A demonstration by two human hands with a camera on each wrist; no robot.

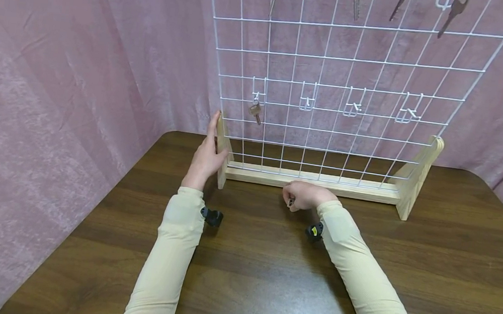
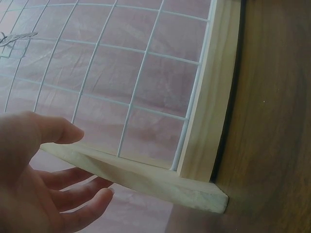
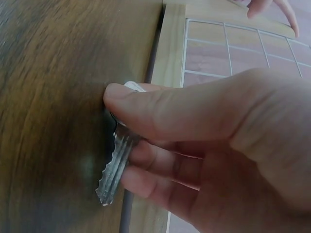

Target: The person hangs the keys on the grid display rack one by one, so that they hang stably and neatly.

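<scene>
My right hand (image 1: 306, 195) is low over the table, just in front of the rack's wooden base bar (image 1: 272, 178). Between its thumb and fingers it pinches a silver key (image 3: 115, 167). In the right wrist view the toothed blade sticks out below the thumb, while the fingers hide most of the key's head. At the rack's left end, my left hand (image 1: 206, 158) rests against the wooden side support (image 1: 222, 146), one finger stretched up to its top. The left wrist view shows the thumb on one side of this board and loosely bent fingers on the other.
A white wire grid (image 1: 303, 142) stands in the wooden frame. From a lower-left hook hangs a small key (image 1: 256, 112); other hooks (image 1: 307, 102) line the same row to its right. More keys (image 1: 355, 0) hang along the top. Pink curtains surround the brown table (image 1: 249, 278).
</scene>
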